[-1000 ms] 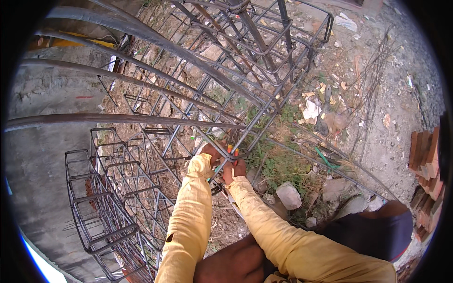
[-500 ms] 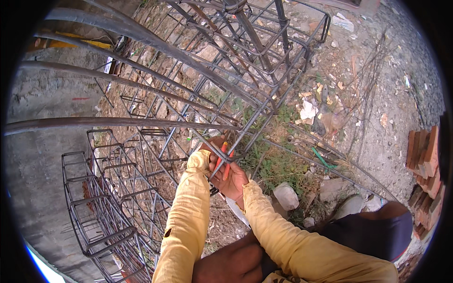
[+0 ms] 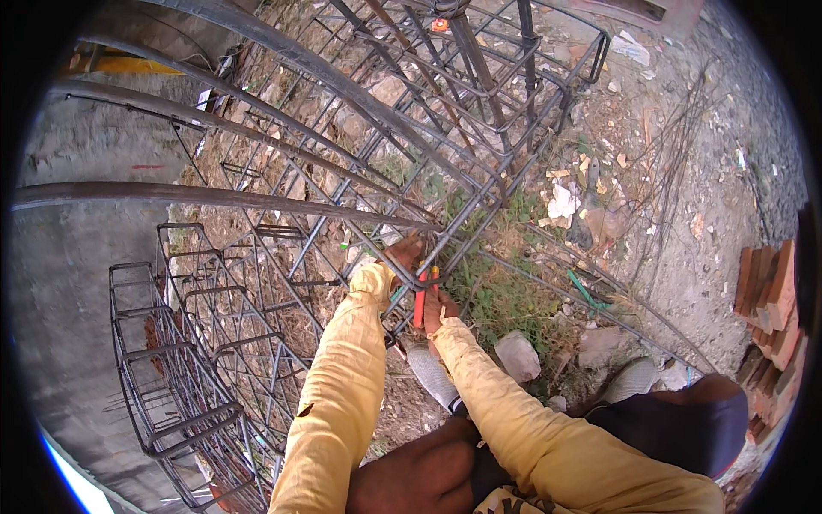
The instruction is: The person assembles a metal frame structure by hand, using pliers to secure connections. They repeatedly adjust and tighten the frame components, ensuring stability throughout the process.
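Observation:
My right hand (image 3: 440, 310) is closed around pliers (image 3: 419, 307) with red-orange handles, just below a corner of the tied steel bar cage (image 3: 462, 248). The pliers' jaws are hidden. My left hand (image 3: 404, 250) is on the far side of that corner, close to the foot of an upright bar (image 3: 257, 199). Its fingers look bunched together, and whatever they hold is hidden behind the bars. Yellow sleeves cover both forearms.
Long bars lean out to the upper left. Another cage of bent stirrups (image 3: 184, 377) stands at the left by a grey wall (image 3: 64, 283). A pale stone (image 3: 518, 356) lies near my shoe (image 3: 634, 379). Red bricks (image 3: 775, 291) are stacked at the right.
My right hand has turned and shifted slightly right and up, from palm showing to closed around the pliers, which now stand more upright. My left hand has moved slightly up and right.

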The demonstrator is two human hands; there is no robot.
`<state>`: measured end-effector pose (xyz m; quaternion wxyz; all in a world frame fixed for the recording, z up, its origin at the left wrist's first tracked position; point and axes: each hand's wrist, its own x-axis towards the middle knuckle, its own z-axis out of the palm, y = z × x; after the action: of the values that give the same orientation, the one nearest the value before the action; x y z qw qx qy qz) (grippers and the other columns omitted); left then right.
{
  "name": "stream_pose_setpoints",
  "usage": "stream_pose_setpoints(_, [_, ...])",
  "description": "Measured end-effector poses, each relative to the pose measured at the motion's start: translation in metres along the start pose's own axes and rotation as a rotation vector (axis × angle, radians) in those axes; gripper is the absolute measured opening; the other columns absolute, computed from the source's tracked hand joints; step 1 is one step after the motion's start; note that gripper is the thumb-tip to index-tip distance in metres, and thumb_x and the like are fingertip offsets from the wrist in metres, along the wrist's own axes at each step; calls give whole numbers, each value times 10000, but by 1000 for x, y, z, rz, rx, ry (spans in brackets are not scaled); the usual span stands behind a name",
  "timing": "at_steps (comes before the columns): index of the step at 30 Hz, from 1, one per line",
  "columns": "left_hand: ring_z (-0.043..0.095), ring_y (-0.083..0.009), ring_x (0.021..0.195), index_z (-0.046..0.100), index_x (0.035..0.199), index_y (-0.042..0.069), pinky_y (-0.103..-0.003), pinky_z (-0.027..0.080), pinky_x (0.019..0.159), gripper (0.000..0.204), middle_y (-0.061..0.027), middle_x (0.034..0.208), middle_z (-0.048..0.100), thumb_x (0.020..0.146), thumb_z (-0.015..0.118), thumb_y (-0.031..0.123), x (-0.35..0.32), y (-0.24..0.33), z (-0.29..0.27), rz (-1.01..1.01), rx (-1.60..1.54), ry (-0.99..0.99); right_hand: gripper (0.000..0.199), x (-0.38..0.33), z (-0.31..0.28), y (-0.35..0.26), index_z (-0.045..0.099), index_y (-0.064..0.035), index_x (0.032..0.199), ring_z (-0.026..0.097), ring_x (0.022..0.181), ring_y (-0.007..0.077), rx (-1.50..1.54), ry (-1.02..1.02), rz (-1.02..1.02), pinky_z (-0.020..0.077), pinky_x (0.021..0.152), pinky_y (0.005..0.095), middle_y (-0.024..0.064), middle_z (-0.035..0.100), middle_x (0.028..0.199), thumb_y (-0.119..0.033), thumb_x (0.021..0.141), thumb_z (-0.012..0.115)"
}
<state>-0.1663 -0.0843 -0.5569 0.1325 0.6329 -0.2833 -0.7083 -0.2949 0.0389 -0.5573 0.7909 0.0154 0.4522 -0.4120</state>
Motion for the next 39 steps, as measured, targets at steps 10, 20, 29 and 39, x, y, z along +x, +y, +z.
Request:
stream_pose_setpoints(10, [630,-210,960,471,1339,79,-373,525,808,550,-90,1157,628,882,661,319,-20,5,-7,61,-25,-111,174,6,-16,6,552,-69,971,563,622,179,-449,113,-463,481,574,363,72,597,779,-239,932,544])
stream_pose_setpoints(20, [618,-202,970,498,1307,62,-362,508,829,571,-98,1175,627,841,708,317,-38,-29,-41,219,-378,-330,289,-29,-12,-11,494,-133,1195,427,474,95,-443,-372,14,358,443,268,-11,485,653,-217,932,576])
stream_pose_setpoints(29, [654,-165,935,613,1148,95,-287,520,729,255,-31,1066,678,917,609,205,-75,-2,-17,29,-131,101,82,-61,-20,-101,531,-158,953,302,372,18,234,-632,665,262,360,193,-91,377,540,-228,984,501])
stream_pose_setpoints(39, [666,-219,832,696,1015,114,-362,512,708,263,-105,905,698,854,643,315,-37,-34,-43,65,584,531,153,-71,-57,-162,505,-161,936,297,408,-1,-225,-632,905,251,363,187,-93,341,567,-291,999,454])
